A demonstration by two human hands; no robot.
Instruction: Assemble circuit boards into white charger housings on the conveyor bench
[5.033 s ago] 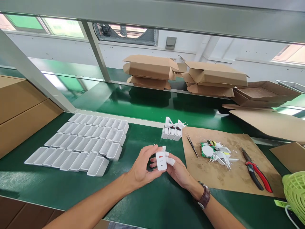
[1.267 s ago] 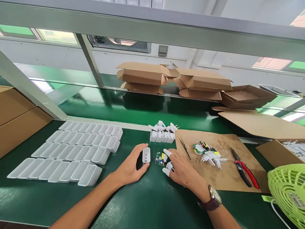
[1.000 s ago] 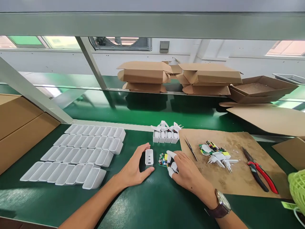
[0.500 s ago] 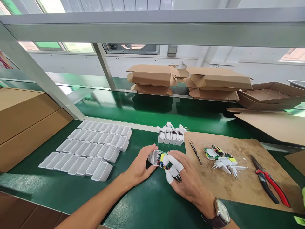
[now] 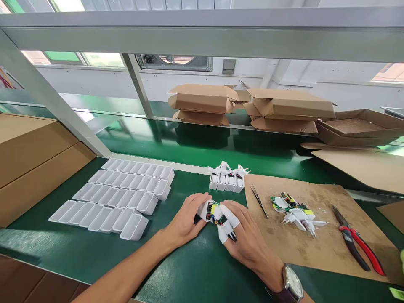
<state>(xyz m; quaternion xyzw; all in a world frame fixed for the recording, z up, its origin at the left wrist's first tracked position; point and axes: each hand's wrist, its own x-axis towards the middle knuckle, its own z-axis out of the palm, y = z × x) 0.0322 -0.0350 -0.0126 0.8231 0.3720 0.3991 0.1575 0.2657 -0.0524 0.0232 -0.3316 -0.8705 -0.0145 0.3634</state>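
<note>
Near the middle of the green bench, my left hand (image 5: 188, 219) is wrapped round a small white open case (image 5: 203, 210). My right hand (image 5: 248, 235), with white covers on its fingertips and a watch at the wrist, pinches a circuit board (image 5: 213, 211) with a yellow part. The board's left end is at the mouth of the case, partly inside it. A white plug piece with dark prongs (image 5: 231, 235) shows under my right fingers. Just behind my hands stand several filled white cases (image 5: 226, 182) in a row, with white plug parts on top.
Rows of empty white cases (image 5: 109, 198) lie on the left. A brown sheet (image 5: 311, 256) on the right bears tweezers (image 5: 259, 200), circuit boards (image 5: 280, 203) with white plug parts, and red-and-black pliers (image 5: 355, 237). Cardboard boxes (image 5: 202, 103) stand at the back, and a large one (image 5: 41, 160) at far left.
The board has moved slightly left, further into the case, with my right fingers following. My left hand still holds the case, a little to the right of before.
</note>
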